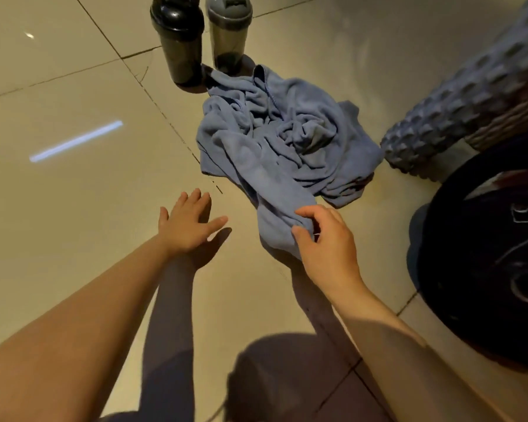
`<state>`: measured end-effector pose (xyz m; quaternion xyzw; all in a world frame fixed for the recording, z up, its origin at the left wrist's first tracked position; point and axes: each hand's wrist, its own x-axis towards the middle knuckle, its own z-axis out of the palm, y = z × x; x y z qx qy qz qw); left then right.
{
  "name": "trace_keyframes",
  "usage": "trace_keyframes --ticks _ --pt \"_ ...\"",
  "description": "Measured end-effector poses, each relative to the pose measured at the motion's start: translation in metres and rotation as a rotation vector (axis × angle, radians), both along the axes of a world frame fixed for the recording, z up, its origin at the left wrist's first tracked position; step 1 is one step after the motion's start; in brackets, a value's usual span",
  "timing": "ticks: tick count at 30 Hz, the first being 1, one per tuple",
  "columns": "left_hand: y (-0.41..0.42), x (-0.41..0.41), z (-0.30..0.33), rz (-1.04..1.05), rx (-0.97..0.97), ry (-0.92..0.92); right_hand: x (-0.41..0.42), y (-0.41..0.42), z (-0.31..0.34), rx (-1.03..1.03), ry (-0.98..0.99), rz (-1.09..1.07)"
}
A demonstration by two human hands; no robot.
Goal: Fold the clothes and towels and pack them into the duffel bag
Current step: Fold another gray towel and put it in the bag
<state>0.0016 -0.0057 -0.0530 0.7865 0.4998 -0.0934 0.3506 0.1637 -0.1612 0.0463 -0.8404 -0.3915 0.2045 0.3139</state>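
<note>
Pinching the near end of the crumpled blue towel (pixel 275 141) on the floor, right hand (pixel 326 239) is nearer; its bulk trails ahead toward two shaker bottles (pixel 180 41), left hand (pixel 186 223) released, fingers spread, beside it, holding nothing

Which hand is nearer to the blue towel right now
Right. The right hand pinches the near end of the blue towel with its fingers. The left hand hovers open over bare floor, apart from the towel on its left side.

Black bag (pixel 482 269) and foam roller (pixel 470 95) cut off rightward.
</note>
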Motion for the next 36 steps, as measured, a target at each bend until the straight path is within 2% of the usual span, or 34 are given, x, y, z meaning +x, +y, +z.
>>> trace_keyframes --ticks 2,6,8,12,15,21,25,28,30,33,36 --pt "-0.004 -0.032 0.036 0.019 -0.068 -0.133 -0.018 -0.012 0.014 0.034 -0.012 0.076" --pt "-0.031 -0.086 0.121 -0.102 0.088 -0.028 -0.051 -0.027 0.065 0.035 -0.033 0.3" --pt "-0.047 -0.097 0.172 -0.096 0.14 -0.105 -0.066 -0.035 0.102 0.048 -0.056 0.395" --pt "-0.1 -0.121 0.269 -0.141 0.265 -0.348 -0.105 -0.061 0.19 0.129 0.042 0.501" --pt "-0.146 -0.146 0.324 -0.133 0.224 -0.508 -0.137 -0.089 0.257 0.167 0.052 0.619" --pt "-0.223 -0.223 0.39 -0.075 0.059 -0.603 -0.202 -0.153 0.356 0.353 0.12 0.712" --pt "-0.269 -0.274 0.414 -0.075 0.02 -0.58 -0.241 -0.186 0.392 0.554 0.257 0.685" --pt "-0.307 -0.305 0.428 -0.064 0.076 -0.603 -0.264 -0.208 0.406 0.699 0.487 0.692" --pt "-0.333 -0.325 0.436 -0.032 0.13 -0.686 -0.274 -0.222 0.408 0.788 0.658 0.691" --pt "-0.355 -0.356 0.446 0.141 0.23 -0.85 -0.282 -0.236 0.398 0.824 0.854 0.576" --pt "-0.356 -0.375 0.45 0.365 0.382 -0.909 -0.288 -0.24 0.375 0.731 0.795 0.367"
